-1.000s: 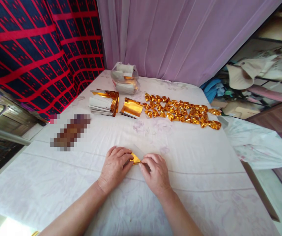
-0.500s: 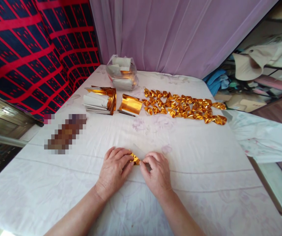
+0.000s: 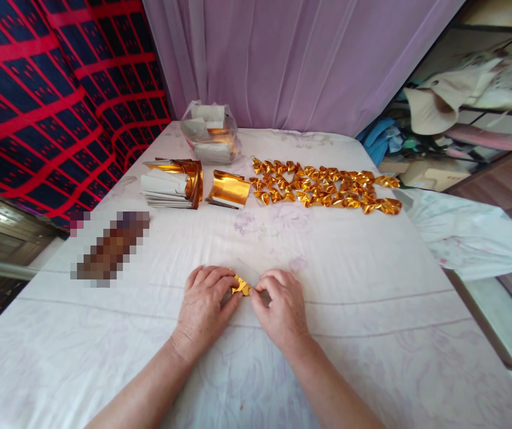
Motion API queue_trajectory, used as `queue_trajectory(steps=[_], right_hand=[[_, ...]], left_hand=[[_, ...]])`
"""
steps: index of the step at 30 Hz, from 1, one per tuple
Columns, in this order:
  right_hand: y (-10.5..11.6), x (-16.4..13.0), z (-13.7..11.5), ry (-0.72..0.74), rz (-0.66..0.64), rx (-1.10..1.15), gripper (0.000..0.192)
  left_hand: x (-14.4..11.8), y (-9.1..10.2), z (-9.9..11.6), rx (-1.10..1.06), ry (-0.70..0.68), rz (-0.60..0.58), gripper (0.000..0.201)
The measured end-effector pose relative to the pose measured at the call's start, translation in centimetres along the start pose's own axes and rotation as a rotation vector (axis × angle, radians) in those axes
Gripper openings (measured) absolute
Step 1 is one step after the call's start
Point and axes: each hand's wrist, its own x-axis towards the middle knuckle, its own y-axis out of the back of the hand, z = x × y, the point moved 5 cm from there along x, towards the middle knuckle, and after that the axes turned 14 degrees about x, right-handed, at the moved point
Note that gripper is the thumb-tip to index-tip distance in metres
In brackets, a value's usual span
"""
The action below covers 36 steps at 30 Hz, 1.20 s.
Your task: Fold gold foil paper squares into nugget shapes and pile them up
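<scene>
Since a second ago the hands have barely moved, and both are still pinched on the same small gold piece; only the view has drifted, so the things at the back now sit a little more to the left. Largest in view is a table covered by a white cloth [image 3: 349, 286] with a faint floral print, filling the lower scene, with a lilac curtain [image 3: 292, 59] hanging behind it and a red and navy patterned fabric [image 3: 50, 89] at the left. Along the far side of the table lies a long row of folded gold foil shapes [image 3: 322, 189], packed closely together. Left of that row sit a curled gold sheet [image 3: 229, 189] and a stack of gold-and-white papers [image 3: 171, 183], and behind them a clear plastic bag of papers [image 3: 210, 132]. Near the front, close to the middle, the left hand [image 3: 205, 310] and right hand [image 3: 280, 310] rest on the cloth with fingertips almost meeting. Between them is a small folded gold paper [image 3: 240, 286], gripped by the fingers of both hands, its pale unfolded corner poking out just beyond the fingertips.
</scene>
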Motion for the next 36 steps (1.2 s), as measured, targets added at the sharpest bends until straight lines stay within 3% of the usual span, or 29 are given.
queue_trajectory(steps=[20,36], right_hand=[[-0.1,0.2,0.1,-0.018,-0.013,0.006,0.010],[-0.1,0.4,-0.1,-0.095,-0.068,0.023,0.008]], left_hand=[[0.4,-0.2,0.2,0.028,0.052,-0.034,0.006],[1.4,-0.4,0.8,0.090,0.200,-0.093,0.013]])
